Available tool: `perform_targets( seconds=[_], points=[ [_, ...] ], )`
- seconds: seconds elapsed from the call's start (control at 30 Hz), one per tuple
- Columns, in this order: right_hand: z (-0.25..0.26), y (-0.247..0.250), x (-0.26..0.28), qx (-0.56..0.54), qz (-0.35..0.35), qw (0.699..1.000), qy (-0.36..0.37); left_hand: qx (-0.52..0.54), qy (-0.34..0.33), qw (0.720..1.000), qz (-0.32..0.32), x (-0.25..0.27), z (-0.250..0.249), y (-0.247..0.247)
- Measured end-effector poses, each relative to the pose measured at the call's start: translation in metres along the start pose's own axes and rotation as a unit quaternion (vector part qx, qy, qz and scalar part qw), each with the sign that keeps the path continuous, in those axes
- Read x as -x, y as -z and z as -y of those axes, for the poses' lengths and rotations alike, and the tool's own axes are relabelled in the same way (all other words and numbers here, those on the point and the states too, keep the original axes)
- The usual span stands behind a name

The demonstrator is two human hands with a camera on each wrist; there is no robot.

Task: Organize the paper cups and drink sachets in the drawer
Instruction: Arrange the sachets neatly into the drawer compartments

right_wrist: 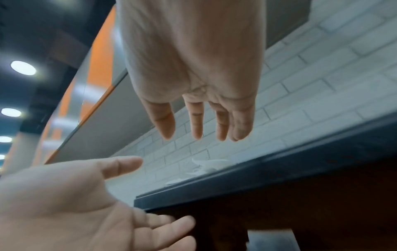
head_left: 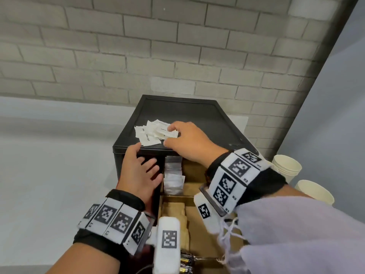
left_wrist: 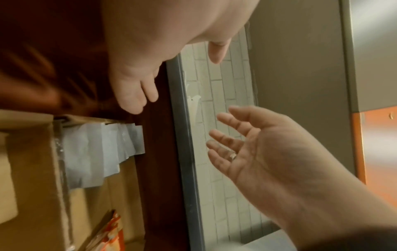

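Observation:
A loose pile of white drink sachets (head_left: 152, 133) (right_wrist: 206, 166) lies on the flat top of a black cabinet (head_left: 177, 111). My right hand (head_left: 170, 135) (right_wrist: 204, 134) hovers over the pile's right side with fingers straight and relaxed, holding nothing. My left hand (head_left: 148, 161) (right_wrist: 133, 195) waits open, palm up, just under the cabinet top's front edge, above the pulled-out drawer (head_left: 173, 197). Several sachets (head_left: 173, 175) (left_wrist: 96, 152) stand filed in one cardboard compartment of the drawer. Stacked paper cups (head_left: 287, 167) stand to the right of the cabinet.
A second cup stack (head_left: 316, 191) sits nearer me on the right. The drawer has brown cardboard dividers, with an orange packet (left_wrist: 111, 234) in a near compartment. A brick wall (head_left: 177, 46) stands close behind the cabinet and a white counter (head_left: 49, 165) lies left.

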State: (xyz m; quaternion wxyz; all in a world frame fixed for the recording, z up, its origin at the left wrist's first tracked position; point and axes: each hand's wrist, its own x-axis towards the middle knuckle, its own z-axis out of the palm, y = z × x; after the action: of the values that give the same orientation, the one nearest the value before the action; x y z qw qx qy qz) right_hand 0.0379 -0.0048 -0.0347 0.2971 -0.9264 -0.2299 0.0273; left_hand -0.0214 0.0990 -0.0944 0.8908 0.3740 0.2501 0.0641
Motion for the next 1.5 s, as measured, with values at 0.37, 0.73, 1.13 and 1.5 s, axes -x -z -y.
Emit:
perform_targets(
  seconds=[0.37,0.73,1.13,1.5],
  points=[
    [0.038,-0.012,-0.065,0.201,0.207,0.957,-0.011,0.105,0.023,0.994,0.033,-0.009,-0.003,0.007],
    [0.026,-0.027,-0.056,0.308,0.119,0.928,0.170,0.173,0.044,0.982,0.055,-0.006,-0.009,0.006],
    [0.029,-0.042,0.018,0.202,0.124,0.956,0.172,0.170,0.096,0.971,0.136,0.002,-0.008,0.007],
    [0.037,0.013,-0.024,0.107,0.071,0.986,0.105,0.228,0.123,0.963,0.073,-0.004,-0.007,0.007]
  ],
)
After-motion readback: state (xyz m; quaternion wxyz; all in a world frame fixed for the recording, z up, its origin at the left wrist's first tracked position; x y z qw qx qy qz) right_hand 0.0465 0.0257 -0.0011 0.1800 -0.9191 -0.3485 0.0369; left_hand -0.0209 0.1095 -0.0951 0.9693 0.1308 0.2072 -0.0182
